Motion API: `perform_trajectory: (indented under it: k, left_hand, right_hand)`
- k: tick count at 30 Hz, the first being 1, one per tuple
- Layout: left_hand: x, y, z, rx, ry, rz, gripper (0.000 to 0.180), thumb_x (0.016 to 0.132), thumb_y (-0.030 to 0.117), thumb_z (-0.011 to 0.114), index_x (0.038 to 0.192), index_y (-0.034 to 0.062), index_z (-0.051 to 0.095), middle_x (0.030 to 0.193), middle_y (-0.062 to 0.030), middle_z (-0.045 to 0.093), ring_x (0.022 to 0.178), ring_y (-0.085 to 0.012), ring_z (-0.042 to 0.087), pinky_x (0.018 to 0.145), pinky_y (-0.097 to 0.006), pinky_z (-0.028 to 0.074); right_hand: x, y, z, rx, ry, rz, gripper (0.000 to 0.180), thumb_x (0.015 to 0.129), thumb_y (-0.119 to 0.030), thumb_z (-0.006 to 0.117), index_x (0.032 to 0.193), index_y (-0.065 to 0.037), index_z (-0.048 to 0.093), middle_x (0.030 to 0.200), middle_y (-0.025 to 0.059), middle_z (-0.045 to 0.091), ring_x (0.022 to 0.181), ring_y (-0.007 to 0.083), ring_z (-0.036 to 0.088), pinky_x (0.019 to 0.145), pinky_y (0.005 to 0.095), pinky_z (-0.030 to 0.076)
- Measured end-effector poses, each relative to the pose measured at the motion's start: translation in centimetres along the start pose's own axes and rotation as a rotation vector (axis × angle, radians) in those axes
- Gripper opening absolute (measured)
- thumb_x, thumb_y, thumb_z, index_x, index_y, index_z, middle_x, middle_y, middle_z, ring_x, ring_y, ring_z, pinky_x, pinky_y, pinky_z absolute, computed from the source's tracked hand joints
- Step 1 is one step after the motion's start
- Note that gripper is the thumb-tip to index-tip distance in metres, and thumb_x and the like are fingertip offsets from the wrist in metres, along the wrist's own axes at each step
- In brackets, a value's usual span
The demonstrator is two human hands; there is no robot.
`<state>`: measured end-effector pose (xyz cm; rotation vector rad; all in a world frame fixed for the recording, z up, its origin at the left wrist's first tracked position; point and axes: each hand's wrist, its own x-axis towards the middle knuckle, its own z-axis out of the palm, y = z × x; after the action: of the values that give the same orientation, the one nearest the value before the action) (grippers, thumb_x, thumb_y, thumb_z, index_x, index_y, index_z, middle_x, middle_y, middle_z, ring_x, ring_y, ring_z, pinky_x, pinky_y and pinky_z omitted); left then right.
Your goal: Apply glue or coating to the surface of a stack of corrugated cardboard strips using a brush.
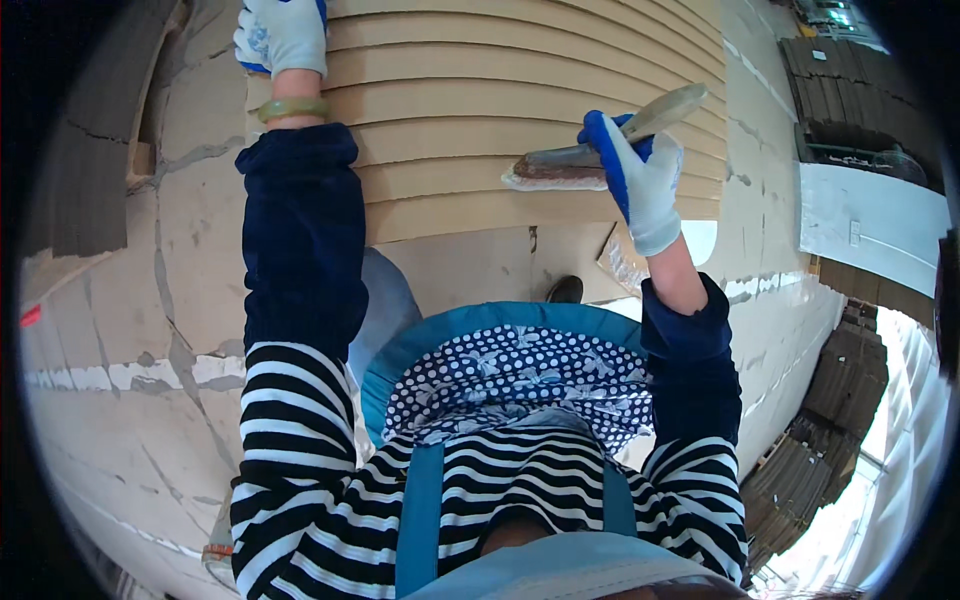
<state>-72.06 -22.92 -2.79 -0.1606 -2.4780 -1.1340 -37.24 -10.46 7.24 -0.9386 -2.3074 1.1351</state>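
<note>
Fanned, overlapping tan cardboard sheets [440,138] lie in front of me, their edges forming a row of steps. My right hand [640,185], in a white and blue glove, is closed round the handle of a wide flat brush [665,112]. The brush lies sideways over the nearest sheets, its bristles pointing left and coated with something whitish. My left hand [285,38], gloved alike, is at the far left edge of the sheets. Its visible fingers are curled, and the frame's upper edge cuts part of it off. Whatever it may grip is hidden.
Stacks of brown cardboard [840,95] stand at the far right, with more piles [820,450] lower down. A pale panel [870,215] lies between them. Dark boards [95,130] are at the left. The floor [180,270] is cracked; a clear plastic-wrapped piece [622,262] lies below the sheets.
</note>
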Motion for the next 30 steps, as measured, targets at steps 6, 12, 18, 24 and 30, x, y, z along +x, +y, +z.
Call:
perform_trajectory:
  k: [6, 12, 18, 24, 30]
  left_hand:
    - [0.6, -0.4, 0.4, -0.029, 0.076, 0.044, 0.067, 0.073, 0.064, 0.049, 0.102, 0.0046, 0.056, 0.107, -0.019, 0.057, 0.103, -0.0395, 0.049, 0.085, -0.052, 0.034]
    - [2.5, -0.9, 1.9, -0.159, 0.091, 0.064, 0.068, 0.074, 0.064, 0.049, 0.109, 0.0053, 0.054, 0.11, -0.0213, 0.055, 0.106, -0.0396, 0.047, 0.089, -0.054, 0.031]
    - [4.1, 2.4, 0.9, -0.306, -0.062, -0.046, 0.064, 0.078, 0.054, 0.051, 0.118, 0.0051, 0.051, 0.118, -0.0208, 0.051, 0.113, -0.037, 0.044, 0.096, -0.051, 0.028]
    - [4.9, 0.0, 0.5, -0.145, -0.12, -0.105, 0.058, 0.077, 0.056, 0.049, 0.107, 0.0064, 0.055, 0.116, -0.0184, 0.054, 0.113, -0.0354, 0.044, 0.093, -0.052, 0.028]
    - [3.7, 3.0, 1.7, 0.098, 0.223, 0.419, 0.058, 0.082, 0.054, 0.046, 0.126, 0.0155, 0.046, 0.134, -0.0172, 0.04, 0.124, -0.0355, 0.033, 0.102, -0.053, 0.019]
  right_hand:
    - [-1.3, 1.8, -0.3, -0.06, -0.068, 0.113, 0.02, 0.082, -0.014, 0.063, 0.078, 0.005, 0.064, 0.07, 0.0078, 0.064, 0.062, 0.0107, 0.059, 0.058, 0.0221, 0.046]
    - [7.2, 0.0, -1.1, 0.015, 0.102, -0.208, 0.022, 0.082, -0.019, 0.064, 0.077, 0.003, 0.065, 0.066, 0.0053, 0.063, 0.061, 0.0101, 0.059, 0.055, 0.0231, 0.046]
    - [13.0, 0.3, 1.9, -0.222, 0.227, -0.339, 0.028, 0.08, -0.025, 0.064, 0.068, 0.001, 0.064, 0.056, 0.012, 0.057, 0.049, 0.0201, 0.054, 0.048, 0.0303, 0.041]
    - [4.2, 1.7, 3.1, -0.369, -0.076, -0.371, 0.024, 0.082, -0.019, 0.063, 0.082, 0.004, 0.065, 0.065, 0.0051, 0.062, 0.06, 0.0107, 0.057, 0.054, 0.0264, 0.044]
    - [16.6, -3.9, 2.9, -0.127, 0.178, -0.316, 0.025, 0.08, -0.023, 0.065, 0.077, 0.002, 0.065, 0.064, 0.0047, 0.062, 0.059, 0.0089, 0.056, 0.055, 0.0264, 0.043]
